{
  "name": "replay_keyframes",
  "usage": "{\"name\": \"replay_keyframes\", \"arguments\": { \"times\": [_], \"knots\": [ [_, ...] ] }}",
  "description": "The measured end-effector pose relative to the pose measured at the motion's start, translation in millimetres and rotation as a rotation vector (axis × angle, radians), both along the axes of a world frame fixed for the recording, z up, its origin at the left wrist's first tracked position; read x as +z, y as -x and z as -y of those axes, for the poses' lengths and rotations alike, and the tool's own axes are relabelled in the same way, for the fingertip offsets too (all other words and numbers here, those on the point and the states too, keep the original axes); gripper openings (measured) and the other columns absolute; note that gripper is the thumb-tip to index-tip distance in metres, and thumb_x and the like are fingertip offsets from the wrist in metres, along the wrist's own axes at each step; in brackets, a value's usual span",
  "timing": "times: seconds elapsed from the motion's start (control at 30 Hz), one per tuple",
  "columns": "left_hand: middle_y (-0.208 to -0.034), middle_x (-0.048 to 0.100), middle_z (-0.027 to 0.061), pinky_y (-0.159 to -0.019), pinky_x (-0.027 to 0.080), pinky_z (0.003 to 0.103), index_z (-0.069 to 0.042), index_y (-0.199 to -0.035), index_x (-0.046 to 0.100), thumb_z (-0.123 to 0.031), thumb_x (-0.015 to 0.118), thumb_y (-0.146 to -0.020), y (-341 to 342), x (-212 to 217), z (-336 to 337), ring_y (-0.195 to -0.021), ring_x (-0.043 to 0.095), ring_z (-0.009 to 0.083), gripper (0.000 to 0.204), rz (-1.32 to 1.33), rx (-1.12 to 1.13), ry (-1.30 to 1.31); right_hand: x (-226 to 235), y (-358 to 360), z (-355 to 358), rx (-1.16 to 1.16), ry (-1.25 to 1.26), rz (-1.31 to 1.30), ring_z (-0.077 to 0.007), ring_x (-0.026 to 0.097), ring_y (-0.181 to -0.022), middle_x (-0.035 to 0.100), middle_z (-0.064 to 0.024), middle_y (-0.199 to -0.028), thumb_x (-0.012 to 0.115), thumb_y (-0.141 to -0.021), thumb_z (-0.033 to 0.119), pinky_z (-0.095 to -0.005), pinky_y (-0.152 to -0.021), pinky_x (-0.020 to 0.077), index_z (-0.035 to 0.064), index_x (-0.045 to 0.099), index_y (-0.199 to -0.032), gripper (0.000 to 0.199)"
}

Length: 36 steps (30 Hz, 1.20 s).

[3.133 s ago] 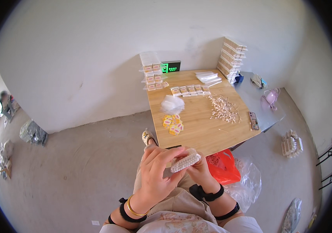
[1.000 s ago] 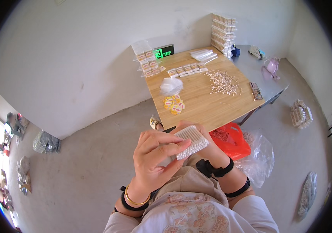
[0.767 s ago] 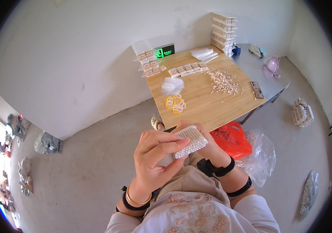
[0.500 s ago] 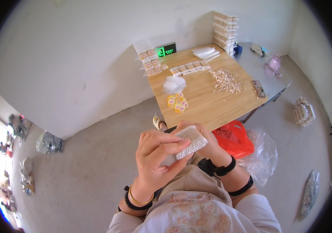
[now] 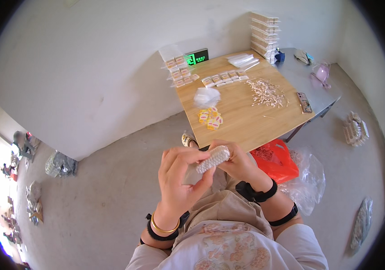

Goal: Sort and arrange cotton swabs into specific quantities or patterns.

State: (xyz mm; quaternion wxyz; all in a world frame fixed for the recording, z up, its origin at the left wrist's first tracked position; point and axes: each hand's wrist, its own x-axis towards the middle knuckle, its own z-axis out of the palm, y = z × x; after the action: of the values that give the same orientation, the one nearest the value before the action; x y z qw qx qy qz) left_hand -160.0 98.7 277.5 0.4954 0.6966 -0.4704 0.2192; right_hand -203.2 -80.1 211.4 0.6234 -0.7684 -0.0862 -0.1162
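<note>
A tight bundle of cotton swabs (image 5: 213, 160) is held up above my lap, its white tips turned toward me. My left hand (image 5: 176, 175) pinches it from the left, thumb below and fingers above. Around its right side, the fingers of my right hand (image 5: 238, 165) are closed, partly hidden behind the bundle. Beyond my hands, the wooden table (image 5: 246, 126) carries a loose heap of cotton swabs (image 5: 267, 93), a pile of yellow-and-white labels (image 5: 210, 119) and clear plastic bags (image 5: 207, 97).
Packed swab bundles (image 5: 225, 78) lie in a row, with stacks at the back left (image 5: 181, 72) and back right (image 5: 264, 38). A phone (image 5: 304, 102) lies at the table's right edge. A red bag (image 5: 277, 162) and clear plastic (image 5: 307, 184) sit on the floor.
The bundle has tilted, so its tips now face me and the sticks' sides no longer show. My left index finger has moved back from across its top.
</note>
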Motion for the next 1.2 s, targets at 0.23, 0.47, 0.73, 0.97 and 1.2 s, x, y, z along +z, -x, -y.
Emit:
{"name": "replay_keyframes", "arguments": {
  "times": [0.23, 0.47, 0.73, 0.97, 1.2],
  "knots": [
    [-0.090, 0.067, 0.0081, -0.074, 0.049, 0.029, -0.002, -0.097, 0.071, -0.001, 0.078, -0.075, -13.5, -9.5, -2.4, -0.080, 0.061, 0.0175, 0.023, -0.120, 0.051, -0.067, 0.9, -3.3, -1.6, 0.036, 0.079, 0.155, -0.0303, 0.065, -0.094, 0.070, -0.0126, -0.106, 0.069, -0.088, 0.003, -0.0368, -0.083, 0.0501, 0.0018, 0.071, -0.102, 0.015],
    [-0.093, 0.068, 0.0068, -0.076, 0.049, 0.027, 0.000, -0.098, 0.068, -0.003, 0.077, -0.079, -19.4, -15.0, -5.7, -0.082, 0.062, 0.0157, 0.021, -0.183, 0.032, -0.059, 2.1, -2.2, -0.8, 0.072, 0.006, 0.097, -0.0230, 0.065, -0.098, 0.070, -0.0107, -0.106, 0.069, -0.088, 0.004, -0.0349, -0.086, 0.0497, 0.0005, 0.071, -0.101, 0.014],
    [-0.112, 0.068, 0.0066, -0.094, 0.048, 0.033, 0.000, -0.122, 0.057, -0.013, 0.067, -0.094, -49.7, -66.5, -6.2, -0.102, 0.064, 0.0145, 0.032, -1.117, -0.419, 0.308, 4.1, -2.5, 9.0, 0.248, -0.376, -0.070, -0.0094, 0.056, -0.090, 0.063, -0.0012, -0.093, 0.055, -0.094, 0.011, -0.0263, -0.079, 0.0453, 0.0038, 0.062, -0.091, 0.010],
    [-0.122, 0.064, 0.0087, -0.095, 0.050, 0.035, -0.002, -0.131, 0.053, -0.026, 0.060, -0.098, -56.4, -91.2, 1.4, -0.109, 0.063, 0.0177, 0.041, -1.451, -0.735, 0.376, 8.9, -7.8, 7.6, 0.231, -0.357, -0.069, -0.0084, 0.051, -0.082, 0.056, 0.0013, -0.085, 0.048, -0.099, 0.016, -0.0249, -0.075, 0.0406, 0.0062, 0.057, -0.089, 0.016],
    [-0.116, 0.066, 0.0056, -0.099, 0.047, 0.035, -0.004, -0.122, 0.054, -0.013, 0.070, -0.092, -56.1, -90.2, 1.1, -0.111, 0.061, 0.0156, 0.035, -1.425, -0.653, 0.440, -11.7, -18.6, 14.3, 0.058, -0.503, -0.002, -0.0100, 0.055, -0.088, 0.059, -0.0003, -0.090, 0.056, -0.102, 0.029, -0.0266, -0.080, 0.0442, 0.0048, 0.060, -0.101, 0.025]
  ]
}}
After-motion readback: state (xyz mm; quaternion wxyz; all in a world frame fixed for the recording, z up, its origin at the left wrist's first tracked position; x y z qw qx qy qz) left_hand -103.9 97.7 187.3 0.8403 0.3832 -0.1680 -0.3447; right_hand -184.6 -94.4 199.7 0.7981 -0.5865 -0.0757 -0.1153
